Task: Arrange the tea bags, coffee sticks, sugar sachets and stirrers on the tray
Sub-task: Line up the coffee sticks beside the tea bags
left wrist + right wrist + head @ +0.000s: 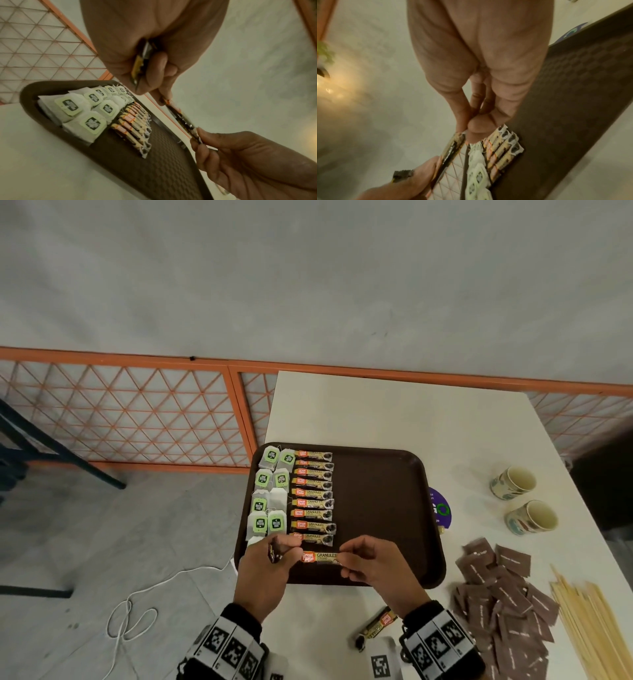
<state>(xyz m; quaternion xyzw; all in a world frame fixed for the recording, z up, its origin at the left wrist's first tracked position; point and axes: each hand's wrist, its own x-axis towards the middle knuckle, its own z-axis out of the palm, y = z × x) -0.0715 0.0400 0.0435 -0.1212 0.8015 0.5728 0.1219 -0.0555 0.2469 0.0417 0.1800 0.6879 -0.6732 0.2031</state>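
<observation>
Above the near edge of the brown tray (383, 474), the left hand (263, 573) and right hand (376, 570) pinch opposite ends of one coffee stick (320, 557). The left palm also grips what looks like more sticks (139, 63). Tea bags (269, 491) and a column of coffee sticks (313, 494) fill the tray's left side; sugar sachets (503, 604) and stirrers (589, 621) lie on the table to its right.

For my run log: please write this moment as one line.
step: placing coffee stick | both hands pinch its ends | left hand holds spares | right hand | above tray
</observation>
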